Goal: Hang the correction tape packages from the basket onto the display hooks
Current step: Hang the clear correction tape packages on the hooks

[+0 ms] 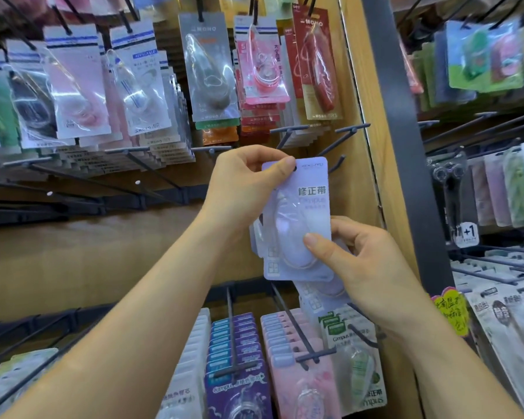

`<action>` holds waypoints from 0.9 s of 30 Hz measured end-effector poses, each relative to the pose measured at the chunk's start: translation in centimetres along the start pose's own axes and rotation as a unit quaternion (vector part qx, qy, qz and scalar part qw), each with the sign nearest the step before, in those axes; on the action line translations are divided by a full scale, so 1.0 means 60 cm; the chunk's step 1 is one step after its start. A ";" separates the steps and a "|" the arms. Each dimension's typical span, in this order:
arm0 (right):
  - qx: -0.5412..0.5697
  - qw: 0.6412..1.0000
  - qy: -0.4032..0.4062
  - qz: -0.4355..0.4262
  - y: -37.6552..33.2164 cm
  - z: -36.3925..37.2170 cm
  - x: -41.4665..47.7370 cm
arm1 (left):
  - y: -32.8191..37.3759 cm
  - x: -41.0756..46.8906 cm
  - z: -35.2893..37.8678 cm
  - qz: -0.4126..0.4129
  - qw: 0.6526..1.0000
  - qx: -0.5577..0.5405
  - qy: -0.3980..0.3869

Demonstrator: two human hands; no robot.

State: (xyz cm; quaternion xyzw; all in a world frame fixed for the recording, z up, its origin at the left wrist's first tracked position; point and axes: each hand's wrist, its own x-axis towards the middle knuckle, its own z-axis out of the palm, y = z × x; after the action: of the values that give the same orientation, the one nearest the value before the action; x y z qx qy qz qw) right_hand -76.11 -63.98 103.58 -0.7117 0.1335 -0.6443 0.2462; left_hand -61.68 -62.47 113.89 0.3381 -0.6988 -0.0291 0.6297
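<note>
Currently in hand: one lilac correction tape package [300, 207], upright, before the right edge of the wooden display board [133, 252]. Left hand [242, 189] pinched its top corner beside the hang hole, thumb in front. Right hand [360, 255] gripped the lower blister, thumb pressed on it, with further lilac packages [318, 294] stacked behind in the same grip. The hang hole stood near an empty hook [337, 166], not yet threaded. Stocked: upper row, MONO packages [208, 71]; bottom row, purple packs [236, 337] and pink packs [285, 337]. Bare hooks [152, 170] stood along the middle row toward the left edge. Basket: not in view. Judgement: task partway; this piece and the spares were left to hang.
</note>
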 end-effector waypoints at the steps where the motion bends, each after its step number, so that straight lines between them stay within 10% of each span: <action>1: 0.010 1.000 0.000 0.010 -0.002 -0.004 0.006 | -0.003 0.002 0.004 0.016 0.999 0.018 0.021; 7: -0.001 0.999 0.004 0.044 -0.004 -0.008 0.023 | -0.016 0.013 0.014 0.050 0.994 0.054 0.076; 17: 0.014 0.994 0.033 0.103 0.012 0.009 0.025 | -0.021 0.024 0.015 -0.147 0.987 -0.057 -0.006; 27: -0.129 0.981 0.111 0.097 0.030 0.013 0.032 | -0.070 0.001 -0.016 -0.036 0.993 0.034 -0.109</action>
State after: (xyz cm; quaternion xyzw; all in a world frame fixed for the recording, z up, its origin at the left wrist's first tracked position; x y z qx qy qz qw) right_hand -74.83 -66.32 104.24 -0.6453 0.3104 -0.6696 0.1973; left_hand -58.95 -65.36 112.19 0.3791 -0.7512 -0.0652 0.5365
